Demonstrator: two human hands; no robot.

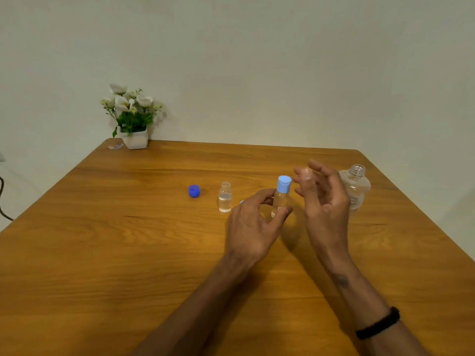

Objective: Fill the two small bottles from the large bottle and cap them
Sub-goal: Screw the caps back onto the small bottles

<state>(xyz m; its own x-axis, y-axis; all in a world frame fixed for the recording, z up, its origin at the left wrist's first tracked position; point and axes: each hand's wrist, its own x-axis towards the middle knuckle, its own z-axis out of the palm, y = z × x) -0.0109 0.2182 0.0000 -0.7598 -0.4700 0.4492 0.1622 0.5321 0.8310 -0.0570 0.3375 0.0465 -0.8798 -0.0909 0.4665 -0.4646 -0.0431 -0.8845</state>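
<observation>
My left hand (253, 224) grips a small clear bottle (280, 200) with a light blue cap (284, 183) on it, standing on the wooden table (128, 240). Just right of that cap my right hand (321, 196) hovers with relaxed, spread fingers, holding nothing. A second small bottle (225, 197), uncapped and about half full of clear liquid, stands to the left. A dark blue cap (194, 190) lies further left. A sliver of another light blue cap (241, 201) peeks out behind my left hand. The large clear bottle (356, 186) stands uncapped behind my right hand.
A white pot of artificial flowers (133, 116) stands at the table's far left corner, with a small clear wrapper (115, 146) beside it. A dark cable (2, 201) hangs off the left edge. A plain wall lies behind the table.
</observation>
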